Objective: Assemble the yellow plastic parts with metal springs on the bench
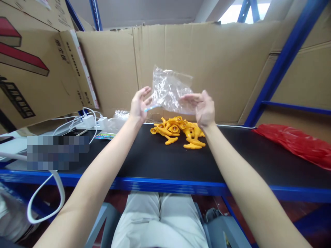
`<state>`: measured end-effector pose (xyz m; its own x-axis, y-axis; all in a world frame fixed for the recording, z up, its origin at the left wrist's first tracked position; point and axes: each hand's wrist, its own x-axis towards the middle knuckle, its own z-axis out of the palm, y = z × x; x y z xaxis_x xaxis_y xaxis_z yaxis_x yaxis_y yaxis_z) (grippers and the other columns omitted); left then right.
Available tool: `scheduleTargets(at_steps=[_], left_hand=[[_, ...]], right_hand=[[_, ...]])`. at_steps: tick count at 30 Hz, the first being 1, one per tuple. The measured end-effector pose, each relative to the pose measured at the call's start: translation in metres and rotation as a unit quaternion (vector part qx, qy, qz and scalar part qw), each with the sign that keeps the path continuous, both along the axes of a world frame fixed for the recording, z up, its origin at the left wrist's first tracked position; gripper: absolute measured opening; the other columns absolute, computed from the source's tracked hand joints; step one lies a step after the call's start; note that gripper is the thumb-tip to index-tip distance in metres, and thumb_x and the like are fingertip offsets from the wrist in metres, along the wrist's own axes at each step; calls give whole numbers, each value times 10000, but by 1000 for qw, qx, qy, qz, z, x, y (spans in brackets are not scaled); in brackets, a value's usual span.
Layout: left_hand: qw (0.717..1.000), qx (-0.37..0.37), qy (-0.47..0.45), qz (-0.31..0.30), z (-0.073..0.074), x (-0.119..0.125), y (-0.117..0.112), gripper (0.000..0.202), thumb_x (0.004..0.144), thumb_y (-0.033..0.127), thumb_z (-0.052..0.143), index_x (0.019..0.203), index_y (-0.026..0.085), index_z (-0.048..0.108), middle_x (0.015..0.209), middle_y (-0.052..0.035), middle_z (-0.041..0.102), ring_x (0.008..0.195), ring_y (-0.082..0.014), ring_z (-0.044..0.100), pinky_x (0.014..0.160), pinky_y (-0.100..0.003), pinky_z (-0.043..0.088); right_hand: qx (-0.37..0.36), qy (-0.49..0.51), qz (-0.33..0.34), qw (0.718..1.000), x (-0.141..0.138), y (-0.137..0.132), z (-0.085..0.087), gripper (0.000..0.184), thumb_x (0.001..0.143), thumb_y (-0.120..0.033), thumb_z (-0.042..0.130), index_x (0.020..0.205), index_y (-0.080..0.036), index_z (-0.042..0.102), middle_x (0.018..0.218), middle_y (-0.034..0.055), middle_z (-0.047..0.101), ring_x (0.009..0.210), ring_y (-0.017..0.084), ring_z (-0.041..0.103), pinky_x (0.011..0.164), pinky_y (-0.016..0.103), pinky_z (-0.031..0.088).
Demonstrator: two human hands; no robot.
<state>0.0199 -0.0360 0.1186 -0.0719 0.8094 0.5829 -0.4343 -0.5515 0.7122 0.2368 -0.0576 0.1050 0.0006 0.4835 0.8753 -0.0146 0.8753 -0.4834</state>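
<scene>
At centre frame, the left hand (139,104) and right hand (204,108) are flanking 1 clear bag (165,89) above yellow pieces (174,129), and I cannot tell whether fingers (145,90) are clamping it

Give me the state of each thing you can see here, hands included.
Clear bag: raised, crinkled
Left hand: open, fingers apart
Right hand: fingers extended at the bag, grip unclear
Yellow pieces: loosely heaped
Red plastic: crumpled, lying flat
Thick white cable: looped, hanging down
</scene>
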Motion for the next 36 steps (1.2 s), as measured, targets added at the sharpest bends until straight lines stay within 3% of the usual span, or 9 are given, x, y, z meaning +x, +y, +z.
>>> scheduleTargets(at_steps=[3,6,10,14,18,22,28,32,36], left_hand=[[994,-106,26,11,-30,-1,6,320,709,350,700,949,185,569,957,-68,656,836,-171,644,712,-280,517],[976,-192,101,29,-55,-1,11,210,662,214,734,756,138,563,663,-25,619,568,-99,588,541,-200,464],[964,-205,141,96,-72,0,12,141,716,148,659,667,125,529,586,5,592,454,-50,514,466,-164,405],[959,-213,153,108,-78,1,10,143,763,185,636,856,134,540,652,8,604,459,-61,541,444,-166,393],[967,-182,167,65,-82,2,9,523,686,138,712,1146,186,469,693,34,600,508,-70,564,493,-179,433],[971,-156,178,22,-85,4,9,610,662,109,716,1199,182,437,622,68,565,488,-71,543,506,-198,452],[976,-132,173,5,-84,7,8,615,670,108,703,1218,150,428,569,79,554,469,-66,515,479,-186,420],[977,-123,171,14,-83,8,6,562,693,99,670,1202,144,436,573,70,564,471,-61,516,453,-164,390],[976,-135,169,25,-81,10,5,535,704,89,650,1191,140,436,576,68,563,426,-52,495,419,-159,350]], right_hand=[[-71,-11,-3,997,-4,11,-25,288,777,-473,592,751,-203,688,798,37,700,829,185,652,875,400,475],[-146,-48,0,988,-7,20,-44,154,709,-339,667,766,-198,685,802,35,700,822,182,645,867,388,481],[-208,-49,-17,977,-7,28,-59,299,668,-178,645,966,-199,662,1010,46,675,856,177,635,858,380,490],[-272,4,-33,962,-8,34,-68,535,620,-57,601,1128,-224,574,1202,57,584,924,168,624,841,339,505],[-344,31,5,938,-9,33,-71,581,654,-67,608,1199,-236,495,1039,44,637,863,152,646,817,312,516],[-396,66,1,916,-7,29,-67,475,722,-154,643,1169,-208,491,844,15,652,667,134,641,701,289,533],[-425,122,32,897,-6,29,-63,83,735,-120,622,791,-177,599,645,-7,612,565,104,568,583,244,495],[-421,153,20,894,-6,33,-64,76,724,-121,608,715,-191,579,584,-36,579,518,87,529,493,206,443],[-406,193,11,893,-3,40,-67,131,668,-97,626,731,-205,584,606,-44,583,539,89,534,517,214,457]])
